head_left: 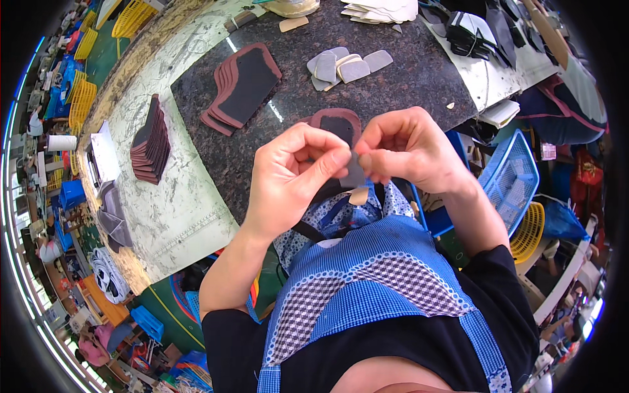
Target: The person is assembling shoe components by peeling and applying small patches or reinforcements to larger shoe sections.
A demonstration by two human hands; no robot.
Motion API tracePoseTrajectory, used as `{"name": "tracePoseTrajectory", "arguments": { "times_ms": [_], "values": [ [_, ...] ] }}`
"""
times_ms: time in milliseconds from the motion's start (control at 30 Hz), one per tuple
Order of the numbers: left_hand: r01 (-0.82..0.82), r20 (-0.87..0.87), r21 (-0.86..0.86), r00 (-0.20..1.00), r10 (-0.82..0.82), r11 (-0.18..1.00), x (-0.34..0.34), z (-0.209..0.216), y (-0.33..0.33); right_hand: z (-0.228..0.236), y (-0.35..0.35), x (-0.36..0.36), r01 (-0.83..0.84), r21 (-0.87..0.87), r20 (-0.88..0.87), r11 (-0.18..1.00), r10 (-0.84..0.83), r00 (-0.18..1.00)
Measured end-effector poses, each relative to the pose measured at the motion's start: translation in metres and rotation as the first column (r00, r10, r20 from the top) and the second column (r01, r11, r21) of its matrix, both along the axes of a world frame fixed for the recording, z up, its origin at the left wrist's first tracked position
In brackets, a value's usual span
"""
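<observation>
My left hand [293, 171] and my right hand [411, 152] meet near the table's front edge, thumbs and forefingers pinched. Between the fingertips is a small grey patch [354, 174], partly covered by them. Just behind it lies a black shoe-upper-like piece with a maroon border [341, 121], its near part hidden by my hands. A small beige piece [358, 196] shows below the patch, against my apron. Farther back rests a loose pile of rounded grey and beige patches [354, 69]. To its left, similar maroon-edged black pieces [244, 85] lie fanned out in a stack.
The dark speckled stone slab [419, 72] sits on a pale worktable [190, 223]. Another stack of maroon-edged pieces [151, 147] stands at the left. White sheets [380, 10] lie at the back. Blue [508, 173] and yellow baskets [528, 230] stand at the right.
</observation>
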State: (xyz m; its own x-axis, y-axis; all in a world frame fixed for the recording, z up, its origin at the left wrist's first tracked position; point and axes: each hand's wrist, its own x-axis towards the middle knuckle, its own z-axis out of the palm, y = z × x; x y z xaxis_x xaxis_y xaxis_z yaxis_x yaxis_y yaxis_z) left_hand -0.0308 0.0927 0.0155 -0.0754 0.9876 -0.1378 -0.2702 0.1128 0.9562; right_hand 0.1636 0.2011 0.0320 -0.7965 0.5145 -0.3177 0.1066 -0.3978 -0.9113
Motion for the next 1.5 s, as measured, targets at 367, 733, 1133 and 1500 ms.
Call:
{"name": "tracePoseTrajectory", "arguments": {
  "times_ms": [367, 733, 1133, 1500],
  "values": [
    [0.295, -0.661, 0.624, 0.694, 0.286, 0.724, 0.006, 0.008, -0.026, -0.033, -0.022, 0.026, 0.076, -0.206, -0.093, 0.976, -0.096, 0.991],
    [-0.031, 0.002, -0.135, 0.999, 0.032, 0.990, -0.014, -0.007, -0.018, -0.028, -0.014, 0.055, 0.063, 0.173, 0.326, 0.983, -0.118, 0.938],
    [-0.166, -0.399, -0.097, 0.910, 0.114, 0.981, -0.014, -0.045, 0.029, -0.048, 0.000, -0.027, 0.132, 0.168, 0.376, 0.977, -0.187, 0.908],
    [-0.096, -0.950, 0.292, 0.086, 0.300, 0.952, -0.097, -0.037, 0.045, -0.068, 0.065, -0.025, 0.284, 0.782, 0.070, 0.554, -0.531, 0.844]
  ]
}}
